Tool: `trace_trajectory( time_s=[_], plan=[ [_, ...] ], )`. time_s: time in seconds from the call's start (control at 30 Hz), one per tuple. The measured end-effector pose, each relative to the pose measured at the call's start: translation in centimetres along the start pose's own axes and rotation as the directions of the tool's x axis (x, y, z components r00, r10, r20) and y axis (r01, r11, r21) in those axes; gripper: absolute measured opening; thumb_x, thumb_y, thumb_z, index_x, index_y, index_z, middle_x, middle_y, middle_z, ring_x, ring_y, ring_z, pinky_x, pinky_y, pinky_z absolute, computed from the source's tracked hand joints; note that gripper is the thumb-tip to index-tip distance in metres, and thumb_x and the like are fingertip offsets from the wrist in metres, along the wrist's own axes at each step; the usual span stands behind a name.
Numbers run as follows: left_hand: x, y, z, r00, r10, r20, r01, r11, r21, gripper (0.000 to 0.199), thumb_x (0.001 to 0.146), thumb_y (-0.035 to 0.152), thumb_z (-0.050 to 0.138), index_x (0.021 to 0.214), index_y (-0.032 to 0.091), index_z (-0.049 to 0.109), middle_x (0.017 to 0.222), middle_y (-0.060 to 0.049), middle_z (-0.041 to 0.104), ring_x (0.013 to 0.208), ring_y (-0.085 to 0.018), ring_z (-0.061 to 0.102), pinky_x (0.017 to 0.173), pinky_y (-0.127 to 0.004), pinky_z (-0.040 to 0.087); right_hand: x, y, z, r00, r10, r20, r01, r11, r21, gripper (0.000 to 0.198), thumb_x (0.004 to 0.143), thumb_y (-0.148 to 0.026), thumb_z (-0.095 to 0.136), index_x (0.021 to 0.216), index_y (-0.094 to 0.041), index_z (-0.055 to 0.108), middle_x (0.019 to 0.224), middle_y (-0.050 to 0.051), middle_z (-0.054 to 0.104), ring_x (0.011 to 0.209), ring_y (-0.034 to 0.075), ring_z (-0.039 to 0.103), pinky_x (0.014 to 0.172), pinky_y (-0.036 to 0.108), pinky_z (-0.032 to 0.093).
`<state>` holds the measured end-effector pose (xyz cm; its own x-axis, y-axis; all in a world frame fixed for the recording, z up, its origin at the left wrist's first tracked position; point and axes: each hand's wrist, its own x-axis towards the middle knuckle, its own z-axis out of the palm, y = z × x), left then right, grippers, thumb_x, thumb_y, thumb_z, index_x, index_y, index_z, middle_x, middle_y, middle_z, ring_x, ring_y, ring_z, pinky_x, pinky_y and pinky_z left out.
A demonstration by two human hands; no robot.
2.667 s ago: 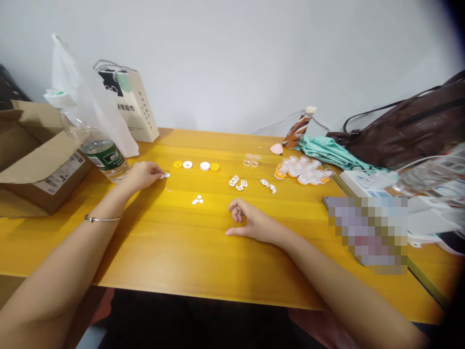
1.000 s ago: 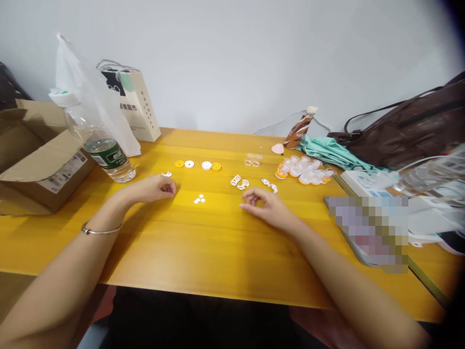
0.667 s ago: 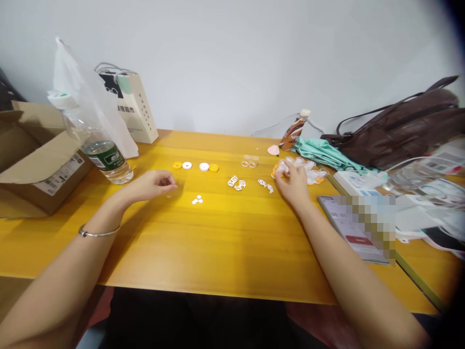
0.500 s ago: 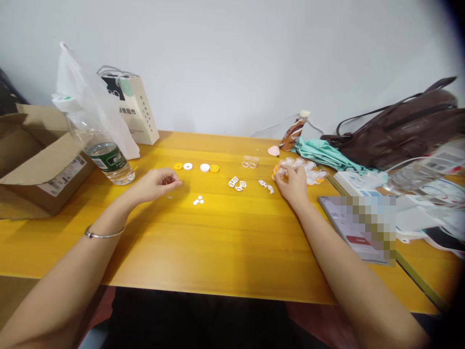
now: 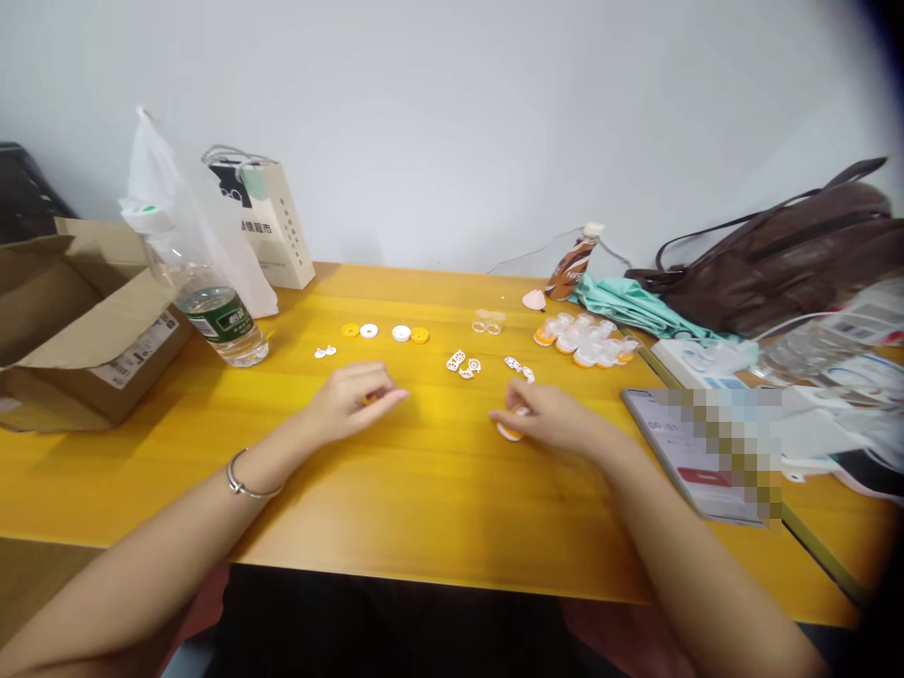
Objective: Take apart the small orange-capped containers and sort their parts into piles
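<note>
My left hand [image 5: 355,399] is curled low over the table, thumb along the bent fingers; anything inside is hidden. In my right hand [image 5: 555,414] is a small round orange-and-white piece with a clear top [image 5: 509,433], pinched between thumb and fingers. Beyond my right hand is a cluster of similar clear-topped pieces [image 5: 583,341]. White openwork pieces [image 5: 464,365] lie between the hands, farther back. Two small white pieces [image 5: 325,352] sit behind my left hand. Yellow and white discs [image 5: 401,333] form a row, with clear rings [image 5: 487,322] to their right.
On the left stand a cardboard box [image 5: 91,348], a water bottle [image 5: 224,325] and a paper bag [image 5: 282,231]. A drink bottle [image 5: 571,264], teal cloth [image 5: 628,306], brown bag [image 5: 783,245] and tablet-like device [image 5: 678,461] are on the right.
My right hand has left the cluster and come toward me with one round piece. My left hand has moved right and nearer, now covering the spot where small white discs lay.
</note>
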<state>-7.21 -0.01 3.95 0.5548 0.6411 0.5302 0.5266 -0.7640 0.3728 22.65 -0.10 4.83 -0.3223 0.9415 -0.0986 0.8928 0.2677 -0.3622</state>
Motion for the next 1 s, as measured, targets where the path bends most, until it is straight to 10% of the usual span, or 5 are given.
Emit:
trace_trajectory(
  time_s=[0.23, 0.4, 0.7, 0.87, 1.0],
  plan=[
    [-0.2, 4.7, 4.9, 0.964, -0.076, 0.255, 0.041, 0.989, 0.142, 0.045, 0.072, 0.059, 0.057, 0.088, 0.018, 0.054, 0.075, -0.007, 0.062, 0.064, -0.019, 0.058, 0.056, -0.030, 0.041, -0.4, -6.4, 5.1, 0.984, -0.105, -0.143, 0.116, 0.991, 0.066, 0.020, 0.077, -0.040, 0.052, 0.076, -0.022, 0.044, 0.059, -0.001, 0.056, 0.050, 0.014, 0.049, 0.049, 0.024, 0.026],
    [0.7, 5.7, 6.7, 0.904, -0.296, 0.309, 0.281, 0.955, 0.092, 0.041, 0.071, 0.052, 0.061, 0.092, 0.018, 0.053, 0.073, -0.008, 0.066, 0.059, -0.020, 0.062, 0.049, -0.028, 0.040, -0.6, -6.0, 5.6, 0.974, -0.028, -0.227, 0.119, 0.910, 0.396, 0.018, 0.081, -0.037, 0.046, 0.072, -0.022, 0.038, 0.053, -0.005, 0.049, 0.046, 0.011, 0.045, 0.048, 0.022, 0.030],
    [1.4, 6.2, 7.3, 0.851, -0.343, 0.397, 0.340, 0.937, 0.082, 0.033, 0.073, 0.047, 0.057, 0.090, 0.019, 0.061, 0.079, -0.005, 0.069, 0.070, -0.024, 0.065, 0.058, -0.028, 0.045, -0.9, -5.7, 5.1, 0.980, 0.002, -0.200, 0.117, 0.807, 0.578, 0.026, 0.079, -0.045, 0.051, 0.073, -0.022, 0.041, 0.049, -0.007, 0.044, 0.043, 0.008, 0.038, 0.043, 0.020, 0.028],
    [1.3, 5.8, 7.1, 0.901, -0.283, 0.329, 0.369, 0.899, -0.236, 0.016, 0.079, 0.032, 0.053, 0.085, 0.018, 0.059, 0.075, 0.000, 0.065, 0.066, -0.015, 0.061, 0.060, -0.023, 0.044, -0.6, -4.7, 5.3, 0.971, -0.151, -0.184, 0.237, 0.538, 0.809, 0.034, 0.084, -0.056, 0.039, 0.089, -0.023, 0.040, 0.057, -0.006, 0.046, 0.047, 0.009, 0.040, 0.046, 0.020, 0.032],
    [1.2, 5.4, 7.2, 0.932, -0.245, 0.268, 0.346, 0.824, -0.448, 0.011, 0.079, 0.027, 0.053, 0.082, 0.017, 0.056, 0.074, 0.001, 0.062, 0.062, -0.010, 0.055, 0.059, -0.020, 0.042, -0.3, -3.8, 5.4, 0.956, -0.094, -0.277, 0.278, 0.578, 0.767, 0.041, 0.088, -0.058, 0.024, 0.083, -0.022, 0.041, 0.060, -0.005, 0.042, 0.051, 0.010, 0.040, 0.048, 0.022, 0.032]
  ],
)
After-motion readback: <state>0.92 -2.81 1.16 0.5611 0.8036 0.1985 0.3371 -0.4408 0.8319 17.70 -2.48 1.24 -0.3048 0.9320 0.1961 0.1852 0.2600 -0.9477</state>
